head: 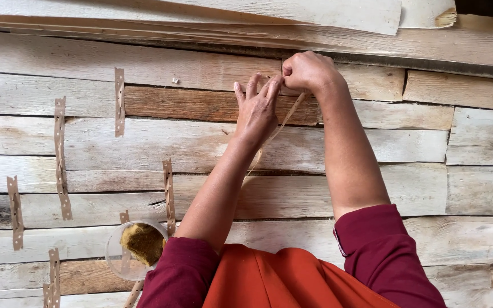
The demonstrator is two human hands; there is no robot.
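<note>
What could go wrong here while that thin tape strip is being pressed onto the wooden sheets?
1. The tape strip hangs loose below the right hand; it might twist or land crooked across the seam.
2. The left hand lies flat on rough wood veneer, so a splinter seems possible.
3. The clear container of brownish material sits close to the left sleeve and could get knocked.

Pale grey-white wood strips (144, 137) lie under my hands, one strip (201, 104) a warmer brown. Tan tape pieces (60, 154) are dotted with small white holes. My sleeves (383, 251) are maroon, my lap cloth (269, 279) orange. A clear cup (115, 254) holds mustard-brown stuff (144, 242).
</note>
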